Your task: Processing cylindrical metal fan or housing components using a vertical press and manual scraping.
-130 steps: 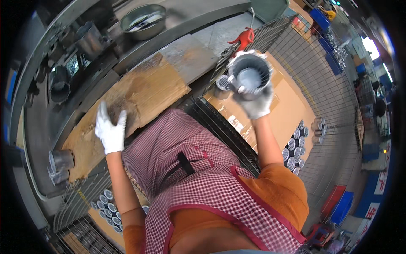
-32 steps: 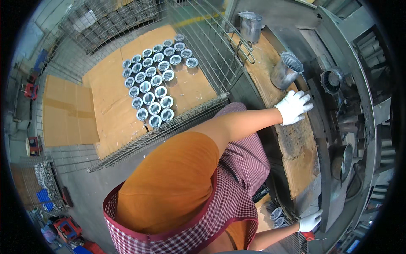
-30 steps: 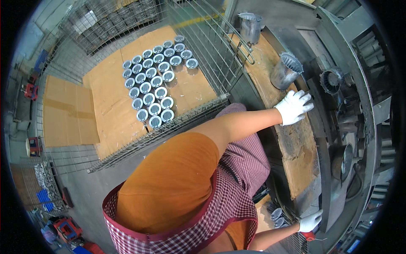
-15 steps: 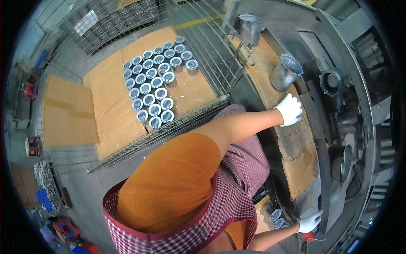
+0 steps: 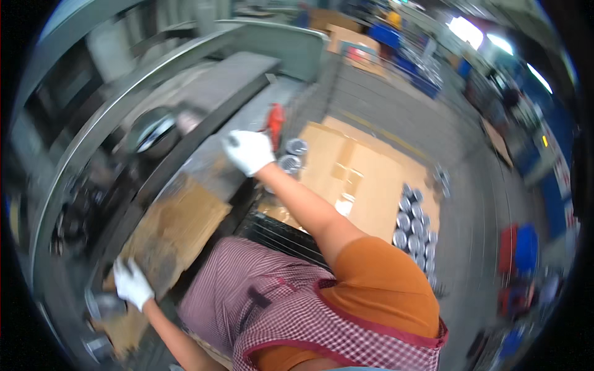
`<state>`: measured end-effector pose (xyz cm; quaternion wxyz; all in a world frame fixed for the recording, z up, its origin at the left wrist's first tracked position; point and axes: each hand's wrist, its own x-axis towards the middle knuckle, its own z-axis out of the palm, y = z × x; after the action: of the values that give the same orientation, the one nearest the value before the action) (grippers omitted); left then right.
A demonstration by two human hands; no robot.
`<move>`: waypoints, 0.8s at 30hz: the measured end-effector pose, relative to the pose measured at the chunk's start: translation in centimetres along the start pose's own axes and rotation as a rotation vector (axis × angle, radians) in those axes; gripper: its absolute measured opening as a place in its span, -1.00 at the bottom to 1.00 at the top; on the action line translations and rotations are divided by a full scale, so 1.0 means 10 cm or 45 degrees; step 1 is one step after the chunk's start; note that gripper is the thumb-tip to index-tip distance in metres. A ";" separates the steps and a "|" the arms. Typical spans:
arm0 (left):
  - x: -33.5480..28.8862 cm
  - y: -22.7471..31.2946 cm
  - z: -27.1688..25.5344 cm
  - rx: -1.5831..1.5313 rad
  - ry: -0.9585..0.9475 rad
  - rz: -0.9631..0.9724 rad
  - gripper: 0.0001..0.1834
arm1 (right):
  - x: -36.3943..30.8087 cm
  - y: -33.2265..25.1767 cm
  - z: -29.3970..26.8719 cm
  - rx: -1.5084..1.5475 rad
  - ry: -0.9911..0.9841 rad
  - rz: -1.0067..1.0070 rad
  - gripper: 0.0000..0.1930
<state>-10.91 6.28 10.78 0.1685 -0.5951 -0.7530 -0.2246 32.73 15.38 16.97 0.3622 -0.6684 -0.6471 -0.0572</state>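
Observation:
My left hand [image 5: 132, 283], in a white glove, is over the far-left end of the worn cardboard [image 5: 179, 226] on the bench. Its fingers are apart, and a blurred metal cup [image 5: 105, 306] stands just beside it. My right hand [image 5: 249, 153], gloved too, is above the grey metal bench strip. Its fingers are curled, with a small dark spot at their tips that I cannot identify. Close by its right side is a red-handled tool [image 5: 275, 117]; whether they touch I cannot tell. A couple of metal cups [image 5: 291, 164] stand beyond my right wrist.
A cardboard-covered wire platform [image 5: 377, 173] lies to the right, with several metal cups [image 5: 416, 226] grouped at its right side. Behind the bench, a round dark vessel [image 5: 154, 133] sits inside the machine's curved metal frame [image 5: 93, 130]. Red and blue bins [image 5: 518, 247] stand farther right.
The view has swung to the right, bringing the other cardboard-covered platform into sight. My left hand remains near a metal cup, and my right stays beside the red-handled tool.

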 end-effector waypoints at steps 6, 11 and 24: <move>0.13 0.08 0.25 0.236 0.272 0.057 -0.52 | -0.06 0.17 -0.01 -0.007 0.189 0.010 -0.64; 0.14 0.00 0.23 0.208 -0.144 0.049 -0.59 | -0.07 0.13 -0.02 0.033 0.210 0.031 -0.66; 0.15 0.04 0.23 0.230 -0.114 0.061 -0.48 | -0.03 0.13 0.02 0.069 0.172 0.105 -0.68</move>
<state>-10.80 8.84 9.65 0.1929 -0.6046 -0.7627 -0.1247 33.77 15.36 16.11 0.4249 -0.6791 -0.5945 -0.0698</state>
